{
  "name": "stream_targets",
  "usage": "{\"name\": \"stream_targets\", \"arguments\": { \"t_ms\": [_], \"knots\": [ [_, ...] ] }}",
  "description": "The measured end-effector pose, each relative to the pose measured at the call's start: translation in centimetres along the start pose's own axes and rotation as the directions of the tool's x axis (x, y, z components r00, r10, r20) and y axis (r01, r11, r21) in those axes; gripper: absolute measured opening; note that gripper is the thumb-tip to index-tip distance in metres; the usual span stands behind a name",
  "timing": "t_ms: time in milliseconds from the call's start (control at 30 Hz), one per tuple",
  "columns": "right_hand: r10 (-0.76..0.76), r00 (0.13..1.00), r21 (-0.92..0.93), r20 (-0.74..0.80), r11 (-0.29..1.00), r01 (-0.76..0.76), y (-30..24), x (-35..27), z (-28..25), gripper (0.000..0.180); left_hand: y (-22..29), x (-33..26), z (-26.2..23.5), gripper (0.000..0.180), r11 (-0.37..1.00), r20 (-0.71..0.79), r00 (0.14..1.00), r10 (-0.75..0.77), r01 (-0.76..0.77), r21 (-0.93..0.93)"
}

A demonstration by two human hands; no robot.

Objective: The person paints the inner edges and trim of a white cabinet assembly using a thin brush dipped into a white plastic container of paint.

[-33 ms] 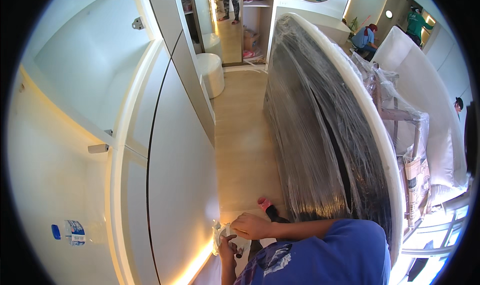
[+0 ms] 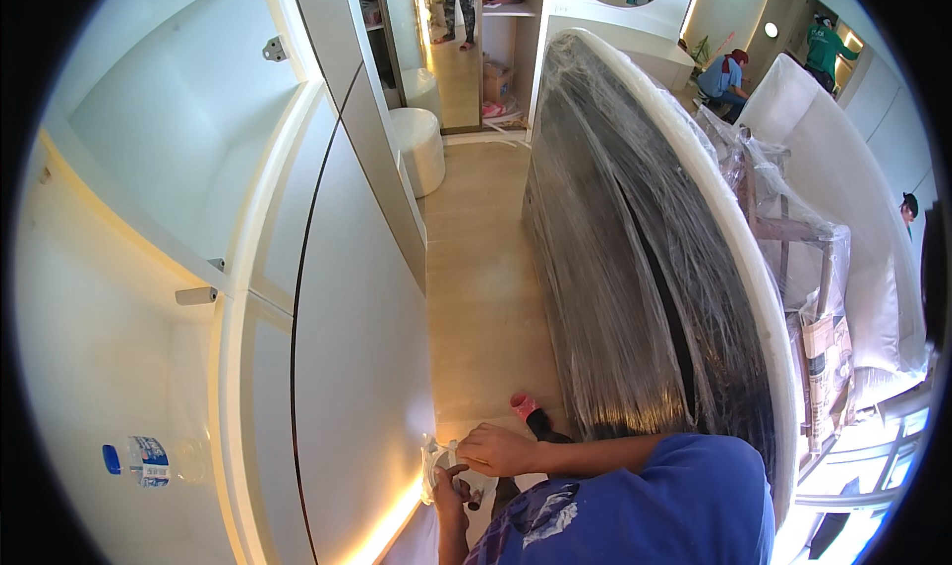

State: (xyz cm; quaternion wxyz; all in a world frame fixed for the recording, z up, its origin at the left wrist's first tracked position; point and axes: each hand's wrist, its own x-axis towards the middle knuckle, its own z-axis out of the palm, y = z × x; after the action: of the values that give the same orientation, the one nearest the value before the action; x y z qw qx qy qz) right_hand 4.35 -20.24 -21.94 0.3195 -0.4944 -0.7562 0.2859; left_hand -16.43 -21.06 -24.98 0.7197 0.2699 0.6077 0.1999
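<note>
Near the lower middle, both my hands are close together beside the lit edge of the white cabinet panel (image 2: 367, 317). My left hand (image 2: 451, 491) is closed around a tool whose dark rounded handle end (image 2: 476, 502) sticks out beside the palm. A white, crumpled-looking piece (image 2: 429, 471) shows just past its fingers; I cannot tell what it is. My right hand (image 2: 493, 451) is closed in a pinch above the left, on a thin pale tool (image 2: 452, 447) reaching toward the white piece. The fingers hide most of both tools.
A clear bottle with a blue cap (image 2: 149, 461) lies in the open cabinet at left. A large dark panel in plastic wrap (image 2: 635, 268) stands close on my right. A white round stool (image 2: 418, 149) is ahead. Two people (image 2: 724, 79) work at the far right.
My right hand's fingers have shifted slightly, and the thin pale tool in them shows more clearly. My left hand has barely moved.
</note>
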Motion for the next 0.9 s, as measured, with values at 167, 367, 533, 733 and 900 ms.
{"name": "stream_targets", "arguments": {
  "t_ms": [167,367,533,733,900],
  "knots": [
    [-0.189,0.978,-0.08,0.091,0.977,0.196,0.3,1.0,-0.8,0.016,0.8,1.5,1.5,0.041,0.984,-0.019,0.995,0.094,-0.095,-0.149],
    [-0.276,0.94,-0.119,0.199,0.946,0.303,-0.6,1.9,-2.6,0.02,1.1,1.9,3.3,0.033,0.964,-0.037,0.995,0.098,-0.104,-0.247],
    [-0.292,0.832,0.054,0.471,0.951,0.303,-1.7,4.7,-6.7,0.015,0.1,1.9,4.3,0.033,0.96,-0.114,0.981,0.156,-0.178,-0.215],
    [-0.245,0.955,0.214,0.168,0.955,0.208,-10.0,17.0,-14.9,0.037,-2.9,0.6,4.7,0.036,0.977,-0.213,0.975,0.056,-0.098,-0.19],
    [-0.292,0.956,0.149,0.041,0.947,0.283,-15.2,24.4,-17.6,0.05,-6.0,0.4,5.1,0.038,0.984,-0.323,0.944,0.071,-0.119,-0.131]
  ]
}}
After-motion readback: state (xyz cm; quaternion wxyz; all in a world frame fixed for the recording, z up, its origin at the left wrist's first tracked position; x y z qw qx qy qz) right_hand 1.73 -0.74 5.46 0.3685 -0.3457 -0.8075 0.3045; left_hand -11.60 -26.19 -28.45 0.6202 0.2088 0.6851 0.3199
